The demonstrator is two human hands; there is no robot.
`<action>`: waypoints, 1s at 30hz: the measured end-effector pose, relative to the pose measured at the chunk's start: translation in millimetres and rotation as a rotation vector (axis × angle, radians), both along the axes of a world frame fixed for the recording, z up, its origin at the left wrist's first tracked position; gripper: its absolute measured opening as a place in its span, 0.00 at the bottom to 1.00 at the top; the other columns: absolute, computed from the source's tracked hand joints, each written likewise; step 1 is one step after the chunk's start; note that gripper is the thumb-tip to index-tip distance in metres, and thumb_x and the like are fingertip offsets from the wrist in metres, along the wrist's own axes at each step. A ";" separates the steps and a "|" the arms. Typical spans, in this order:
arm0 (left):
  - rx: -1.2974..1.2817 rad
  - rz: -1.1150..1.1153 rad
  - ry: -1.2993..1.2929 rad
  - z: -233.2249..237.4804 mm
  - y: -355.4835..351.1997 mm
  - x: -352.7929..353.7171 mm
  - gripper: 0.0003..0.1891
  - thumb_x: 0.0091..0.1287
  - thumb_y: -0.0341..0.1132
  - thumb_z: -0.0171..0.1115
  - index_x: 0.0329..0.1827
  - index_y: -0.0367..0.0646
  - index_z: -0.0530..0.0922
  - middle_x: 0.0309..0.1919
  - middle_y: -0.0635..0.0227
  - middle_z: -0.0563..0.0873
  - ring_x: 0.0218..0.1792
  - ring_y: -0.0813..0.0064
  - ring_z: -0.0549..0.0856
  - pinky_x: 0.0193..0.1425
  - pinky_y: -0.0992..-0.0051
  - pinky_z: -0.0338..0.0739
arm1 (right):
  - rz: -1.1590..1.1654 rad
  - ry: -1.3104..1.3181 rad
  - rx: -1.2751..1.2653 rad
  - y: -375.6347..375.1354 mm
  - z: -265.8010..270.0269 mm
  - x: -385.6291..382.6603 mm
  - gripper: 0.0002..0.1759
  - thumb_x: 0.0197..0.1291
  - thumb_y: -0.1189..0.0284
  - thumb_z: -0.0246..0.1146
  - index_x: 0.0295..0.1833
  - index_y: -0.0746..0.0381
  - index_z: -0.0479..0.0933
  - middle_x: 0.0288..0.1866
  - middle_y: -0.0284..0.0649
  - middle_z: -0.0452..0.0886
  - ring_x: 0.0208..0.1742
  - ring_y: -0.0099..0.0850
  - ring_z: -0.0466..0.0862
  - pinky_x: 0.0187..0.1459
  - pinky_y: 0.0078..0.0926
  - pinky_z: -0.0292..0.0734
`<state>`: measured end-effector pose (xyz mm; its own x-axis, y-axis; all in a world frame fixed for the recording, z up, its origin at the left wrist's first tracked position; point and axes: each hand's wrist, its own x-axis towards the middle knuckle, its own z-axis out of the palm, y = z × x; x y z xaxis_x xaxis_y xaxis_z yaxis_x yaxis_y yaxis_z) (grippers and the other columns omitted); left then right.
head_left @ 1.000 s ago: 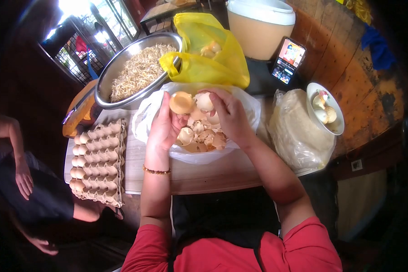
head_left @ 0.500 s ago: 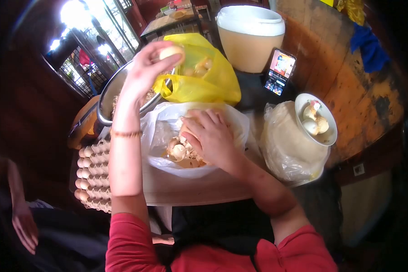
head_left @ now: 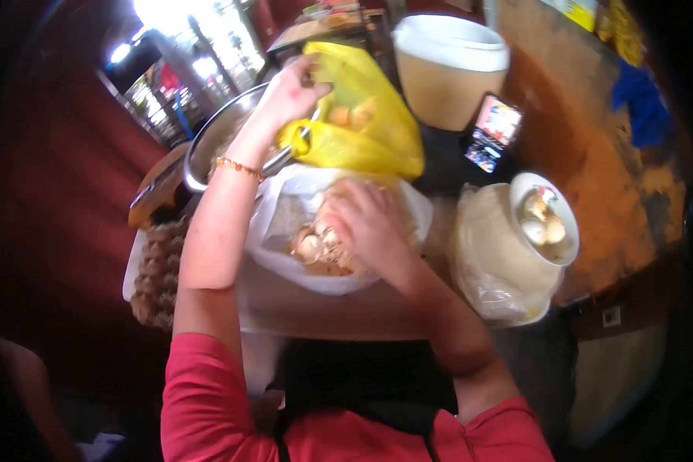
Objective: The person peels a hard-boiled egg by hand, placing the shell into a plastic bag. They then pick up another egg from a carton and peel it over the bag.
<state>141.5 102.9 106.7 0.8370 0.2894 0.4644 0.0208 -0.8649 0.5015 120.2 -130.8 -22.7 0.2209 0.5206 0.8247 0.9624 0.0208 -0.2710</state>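
Observation:
My left hand (head_left: 296,88) is over the opening of the yellow plastic bag (head_left: 396,127), thumb and forefinger apart, with no egg visible between them. Pale orange, rounded things (head_left: 354,115) show in that bag. My right hand (head_left: 369,227) reaches into a white plastic bag (head_left: 266,262), its fingers curled downward. Whatever lies beneath those fingers is hidden and blurred. Broken eggshells (head_left: 312,246) lie in the white bag, beside the right fingers.
Behind the left forearm stands a metal bowl (head_left: 196,154). An egg tray (head_left: 160,269) is at the left. To the right, a bowl of eggs (head_left: 566,212) rests on a plastic-wrapped pale container (head_left: 489,239). A phone (head_left: 494,131) leans near a lidded tub (head_left: 446,85).
My left hand has moved over the yellow bag, and the egg it held is no longer visible. My right hand stays in the white bag, fingers more curled. The view has shifted.

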 end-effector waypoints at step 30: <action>0.136 1.283 0.865 -100.0 106.7 -460.0 0.21 0.54 0.41 0.58 0.49 0.40 0.83 0.53 0.51 0.82 0.52 0.55 0.82 0.57 0.62 0.77 | 0.058 0.040 -0.056 -6.6 21.6 -16.0 0.11 0.59 0.70 0.64 0.45 0.63 0.81 0.50 0.44 0.77 0.51 0.43 0.77 0.55 0.39 0.70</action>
